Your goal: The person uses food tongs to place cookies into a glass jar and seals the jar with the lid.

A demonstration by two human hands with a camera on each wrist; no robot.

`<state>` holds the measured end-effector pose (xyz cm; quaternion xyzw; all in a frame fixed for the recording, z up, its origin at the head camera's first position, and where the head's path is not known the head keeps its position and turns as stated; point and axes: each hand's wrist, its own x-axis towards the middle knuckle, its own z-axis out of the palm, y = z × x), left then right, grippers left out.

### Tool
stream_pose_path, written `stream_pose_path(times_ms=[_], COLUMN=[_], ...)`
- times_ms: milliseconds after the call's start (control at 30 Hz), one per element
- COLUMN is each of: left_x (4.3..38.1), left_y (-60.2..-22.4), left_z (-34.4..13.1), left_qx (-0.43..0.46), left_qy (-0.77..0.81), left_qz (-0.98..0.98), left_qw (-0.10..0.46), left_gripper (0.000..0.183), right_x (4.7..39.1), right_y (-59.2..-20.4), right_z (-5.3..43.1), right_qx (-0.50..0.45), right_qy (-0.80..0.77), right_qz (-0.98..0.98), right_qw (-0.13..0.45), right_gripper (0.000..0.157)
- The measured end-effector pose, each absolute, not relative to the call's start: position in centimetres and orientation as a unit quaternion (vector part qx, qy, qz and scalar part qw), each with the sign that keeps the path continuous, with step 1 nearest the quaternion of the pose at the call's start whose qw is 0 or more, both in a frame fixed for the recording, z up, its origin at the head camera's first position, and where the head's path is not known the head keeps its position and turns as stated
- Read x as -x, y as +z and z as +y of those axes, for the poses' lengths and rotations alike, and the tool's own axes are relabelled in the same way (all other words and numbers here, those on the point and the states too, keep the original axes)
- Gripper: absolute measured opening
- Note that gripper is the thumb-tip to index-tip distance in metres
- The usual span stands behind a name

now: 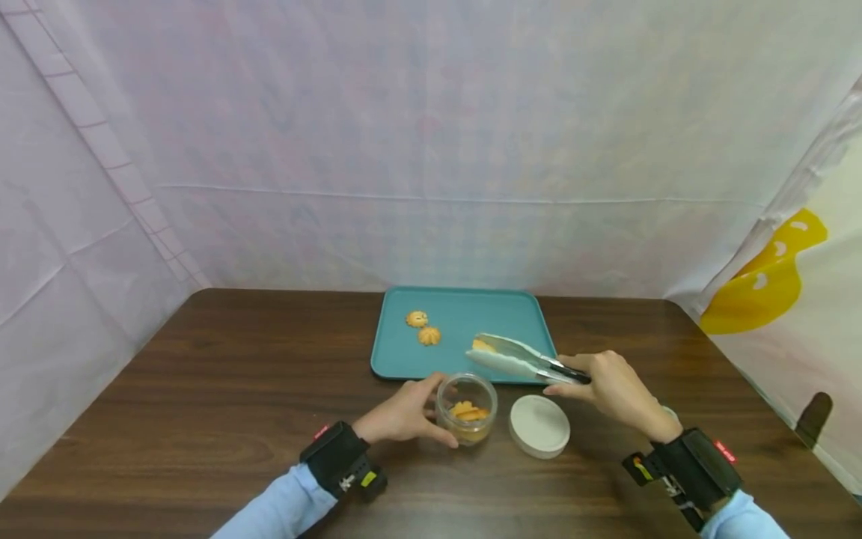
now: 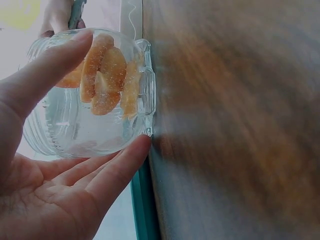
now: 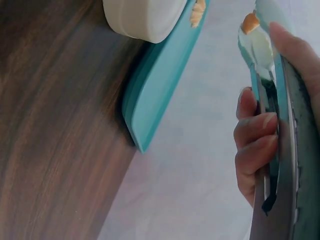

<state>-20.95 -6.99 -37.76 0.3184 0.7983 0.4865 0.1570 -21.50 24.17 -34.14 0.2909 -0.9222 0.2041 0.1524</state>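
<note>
My left hand [image 1: 407,413] holds a clear glass jar [image 1: 468,438] upright on the table, thumb on one side and fingers on the other. Several golden cookies [image 2: 105,75] lie inside the jar. My right hand [image 1: 609,389] grips a pair of metal tongs [image 3: 280,130] by the handles, thumb against fingers. Between the tips of the tongs is a cookie [image 3: 250,23], over the right part of the teal tray [image 1: 465,299]. Two round cookies [image 1: 429,335] lie on the tray's left part.
A round white lid [image 1: 539,424] lies on the dark wooden table [image 1: 236,419], right of the jar. White cloth [image 1: 431,150] hangs behind the table, and a yellow shape [image 1: 761,292] is on the cloth at the right.
</note>
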Motion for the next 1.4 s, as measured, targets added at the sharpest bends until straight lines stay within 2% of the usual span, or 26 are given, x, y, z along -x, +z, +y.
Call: stream_pose_path(times_ms=[200,333,667,967,1400], left_x=[20.7,20.7,21.0,20.9,20.8], left_y=[-37.4,-37.3,-37.7,-37.9,-37.7], left_z=[-7.0,-7.0,-7.0,-6.9,-6.9], left_qx=[-0.324,-0.325,-0.318,-0.319,-0.322], left_qy=[0.489,0.489,0.471,0.465,0.466], left_qz=[0.795,0.795,0.809,0.814,0.813], left_qw=[0.152,0.152,0.149,0.137,0.134], left_gripper=[0.070,0.069,0.072,0.071,0.071], right_x=[20.9,20.5,19.6,19.4,19.5], right_y=[-33.9,-33.7,-33.2,-33.2,-33.4], right_z=[24.3,24.4,23.8,22.8,22.8], right_qx=[-0.329,-0.347,-0.364,-0.379,-0.373], right_qy=[0.222,0.237,0.258,0.226,0.201], right_qz=[-0.904,-0.895,-0.888,-0.890,-0.894], right_qw=[0.160,0.146,0.115,0.118,0.144], right_gripper=[0.045,0.042,0.046,0.055,0.055])
